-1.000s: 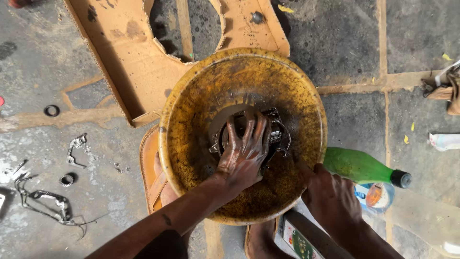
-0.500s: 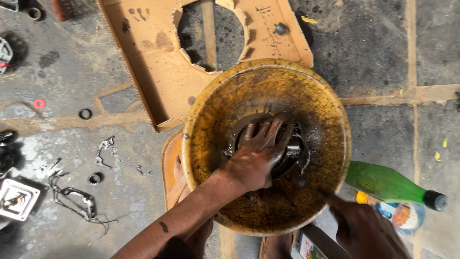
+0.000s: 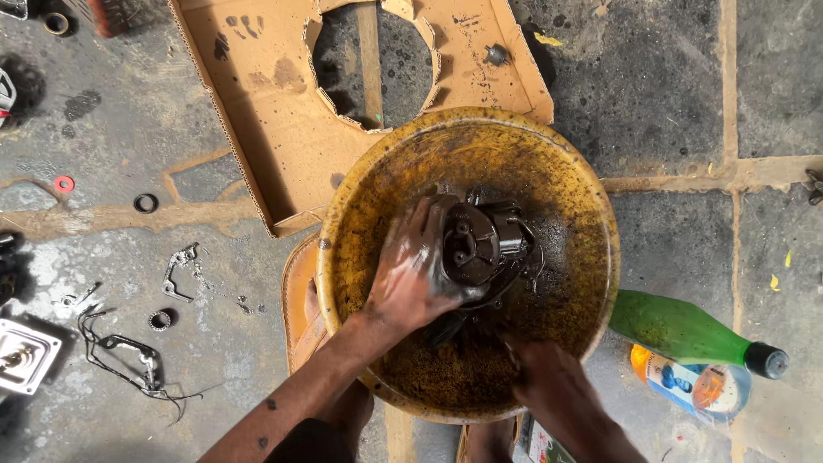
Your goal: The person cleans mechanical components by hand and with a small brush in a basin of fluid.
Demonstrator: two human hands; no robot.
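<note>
1. The left hand (image 3: 411, 279) grips a greasy metal engine part (image 3: 484, 244) in the centre of the frame, inside the yellow basin (image 3: 591, 197).
2. The right hand (image 3: 549, 386) rests in the basin at lower centre; its grip I cannot tell.
3. Risk: the oily part may slip from the wet fingers and splash dirty liquid.

Basin (image 3: 591, 197): centre of the floor (image 3: 669, 77).
Engine part (image 3: 480, 244): in the basin, at its middle.
Left hand (image 3: 416, 279): in the basin, on the engine part's 9 o'clock side.
Right hand (image 3: 544, 381): in the basin at 5 o'clock, near the rim.
Cardboard sheet (image 3: 274, 111): on the floor at 11 o'clock, its edge under the basin's rim.
Bottle (image 3: 686, 330): lying at 4 o'clock, just beside the basin.
Lidded tub (image 3: 694, 386): just beside the bottle.
Rings (image 3: 146, 203), bracket (image 3: 176, 273), wire (image 3: 129, 360) and metal plate (image 3: 24, 353): scattered from 8 to 9 o'clock, well apart from the basin.
</note>
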